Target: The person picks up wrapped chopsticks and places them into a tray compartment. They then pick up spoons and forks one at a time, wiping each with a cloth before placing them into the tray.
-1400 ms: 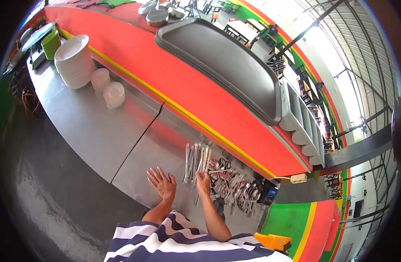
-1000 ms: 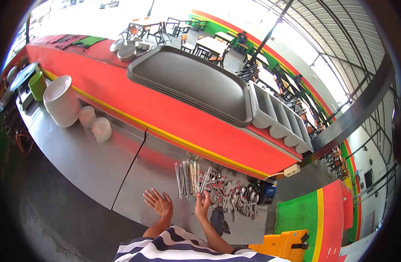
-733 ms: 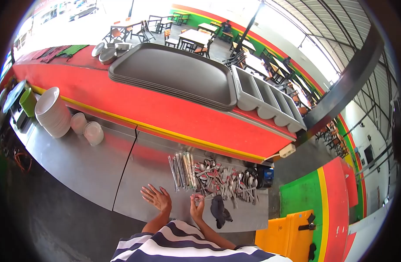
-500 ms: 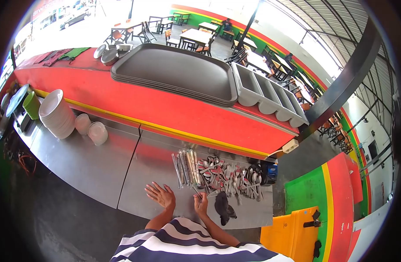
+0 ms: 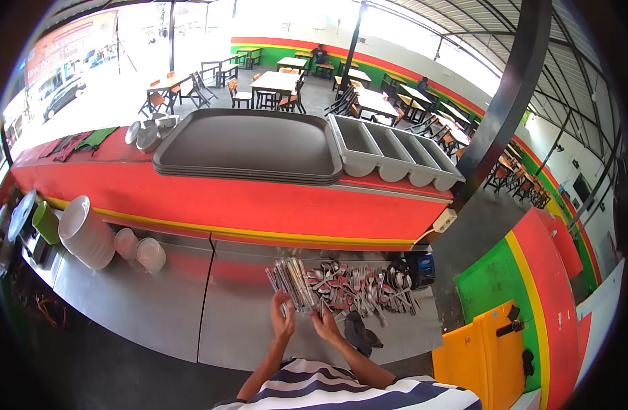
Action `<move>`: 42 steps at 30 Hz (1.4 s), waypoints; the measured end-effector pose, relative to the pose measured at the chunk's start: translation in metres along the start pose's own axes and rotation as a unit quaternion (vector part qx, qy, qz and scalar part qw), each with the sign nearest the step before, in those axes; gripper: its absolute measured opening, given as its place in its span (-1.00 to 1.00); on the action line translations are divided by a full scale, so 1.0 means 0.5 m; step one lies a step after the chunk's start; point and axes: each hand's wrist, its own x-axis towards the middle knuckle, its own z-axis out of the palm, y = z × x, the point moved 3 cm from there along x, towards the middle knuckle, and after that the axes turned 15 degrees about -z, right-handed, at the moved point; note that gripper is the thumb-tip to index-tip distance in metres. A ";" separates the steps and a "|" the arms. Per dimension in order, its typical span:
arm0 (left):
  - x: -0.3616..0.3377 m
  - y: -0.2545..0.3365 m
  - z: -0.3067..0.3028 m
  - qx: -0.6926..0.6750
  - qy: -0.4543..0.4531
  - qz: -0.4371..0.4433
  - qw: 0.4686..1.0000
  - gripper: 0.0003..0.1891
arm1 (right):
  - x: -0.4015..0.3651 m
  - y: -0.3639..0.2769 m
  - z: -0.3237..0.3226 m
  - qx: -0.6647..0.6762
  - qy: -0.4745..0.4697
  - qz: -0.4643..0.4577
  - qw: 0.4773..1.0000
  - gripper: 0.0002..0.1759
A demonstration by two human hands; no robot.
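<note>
A bundle of long metal utensils lies side by side on the steel counter. To its right spreads a loose pile of spoons and forks. My left hand is raised with its fingers apart against the near left end of the bundle. My right hand is at the bundle's near right end, where it meets the pile. Its fingertips are too small to read. A dark cloth lies just right of my right hand.
On the red upper ledge sit a stack of dark trays and a grey cutlery holder. White plates, small bowls and a green cup stand far left. A yellow bin stands on the right.
The view has tilted up. My left hand has moved right from flat on the counter to the bundle's near end. My right hand has come back to the bundle's edge.
</note>
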 end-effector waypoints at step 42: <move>0.770 0.815 0.462 0.028 -0.170 0.189 0.967 -0.68 | 0.889 -0.375 -0.506 -0.214 0.006 -0.246 0.945 -0.72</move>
